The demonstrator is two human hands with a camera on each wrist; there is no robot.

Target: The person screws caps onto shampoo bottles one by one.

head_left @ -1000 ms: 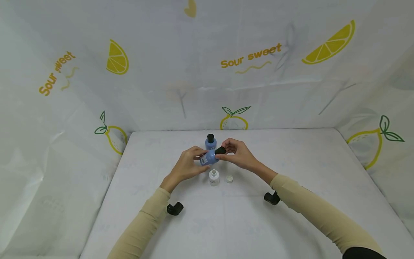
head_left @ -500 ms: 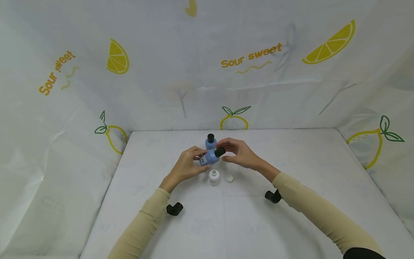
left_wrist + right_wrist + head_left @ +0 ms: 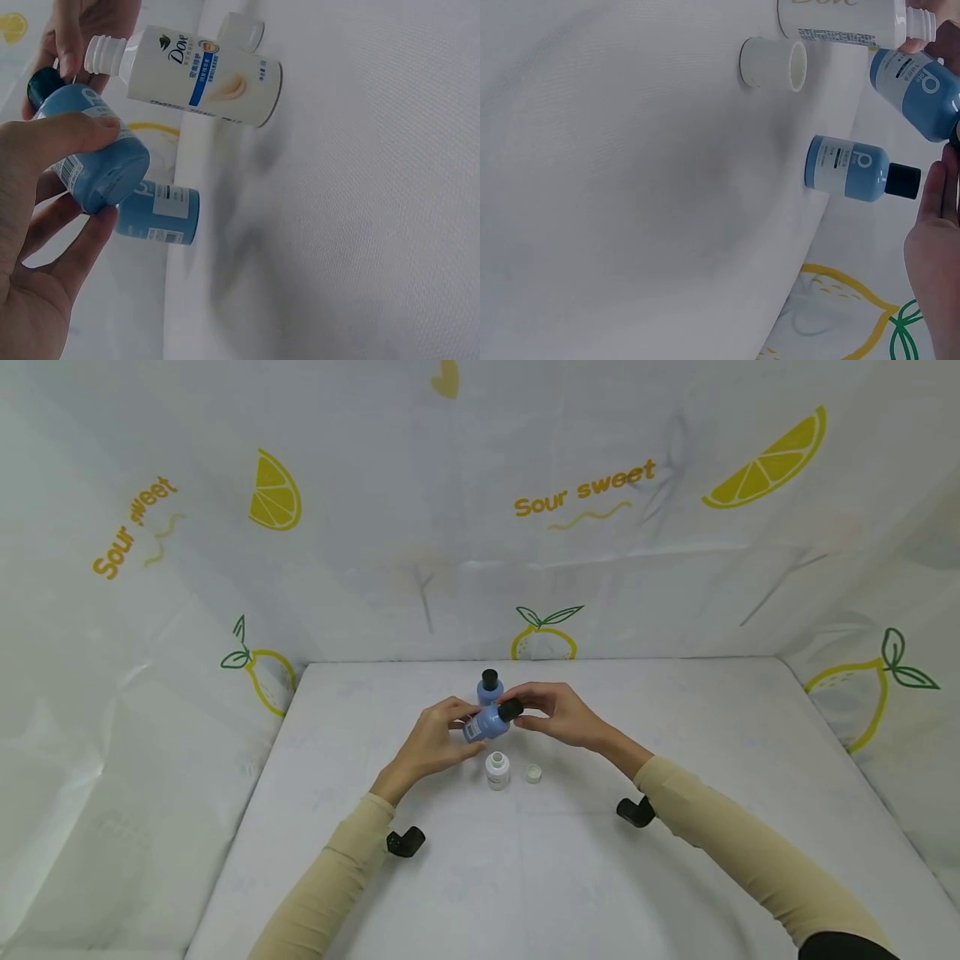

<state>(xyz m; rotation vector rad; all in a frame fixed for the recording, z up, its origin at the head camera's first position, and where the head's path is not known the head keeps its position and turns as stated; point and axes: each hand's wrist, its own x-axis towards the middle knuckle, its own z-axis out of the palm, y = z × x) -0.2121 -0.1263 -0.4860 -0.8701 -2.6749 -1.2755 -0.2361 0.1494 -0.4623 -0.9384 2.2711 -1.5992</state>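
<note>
My left hand (image 3: 431, 739) grips a blue bottle (image 3: 484, 725) with a white label, tilted above the table, its thumb lying across the bottle in the left wrist view. At the upper end of that bottle is a black screw cap (image 3: 511, 709). My right hand (image 3: 561, 718) has its thumb and fingers around the cap; the right wrist view cuts most of this grip off. Below the hands stands an uncapped white Dove bottle (image 3: 497, 772), threaded neck upward. Beside it lies its white cap (image 3: 533, 774), hollow side up.
A second blue bottle (image 3: 490, 692) with a black cap stands upright just behind the held one. The white table (image 3: 450, 893) meets a lemon-printed sheet (image 3: 420, 585) at its back edge. A black wrist camera (image 3: 406, 842) sits by the left sleeve, another (image 3: 635, 812) by the right.
My right thumb and fingers loosened from the black cap, shifted slightly, then closed around it again. The left hand and the tilted bottle stay nearly in place.
</note>
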